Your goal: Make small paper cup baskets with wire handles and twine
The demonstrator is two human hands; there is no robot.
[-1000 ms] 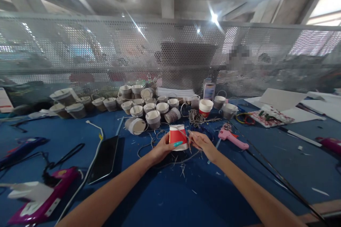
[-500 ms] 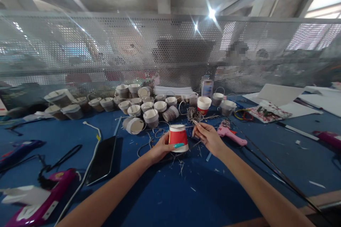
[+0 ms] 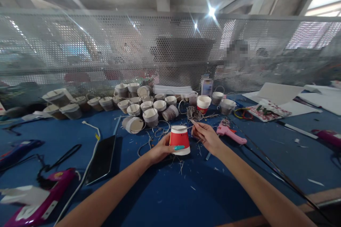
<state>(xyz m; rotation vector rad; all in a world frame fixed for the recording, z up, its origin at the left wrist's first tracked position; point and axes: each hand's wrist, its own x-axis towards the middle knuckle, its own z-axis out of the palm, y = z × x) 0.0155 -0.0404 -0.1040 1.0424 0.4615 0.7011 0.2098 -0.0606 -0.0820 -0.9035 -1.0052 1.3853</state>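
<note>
My left hand [image 3: 161, 150] is wrapped around a red and white paper cup [image 3: 179, 139], its narrow base upward and its wide rim low over the table. The thumb lies across the front near the rim. To the right, my right hand [image 3: 207, 137] pinches a thin grey cord [image 3: 190, 127] that stretches to the upturned base of the cup. Just behind the hands lies a tangled heap of grey cord [image 3: 194, 113]. Past it stands a stack of red and white paper cups [image 3: 204, 103].
Several small cord-wrapped buckets [image 3: 150, 117] with handles crowd the back. A pink glue gun [image 3: 231, 134] lies right, its cable running toward the front. At left are a phone [image 3: 101, 159], a white cable [image 3: 93, 156] and a purple device [image 3: 50, 198]. A perforated screen [image 3: 106, 49] stands behind.
The cup has shifted slightly right and down in my left hand and tilted a little. My right hand still pinches the cord, at nearly the same spot.
</note>
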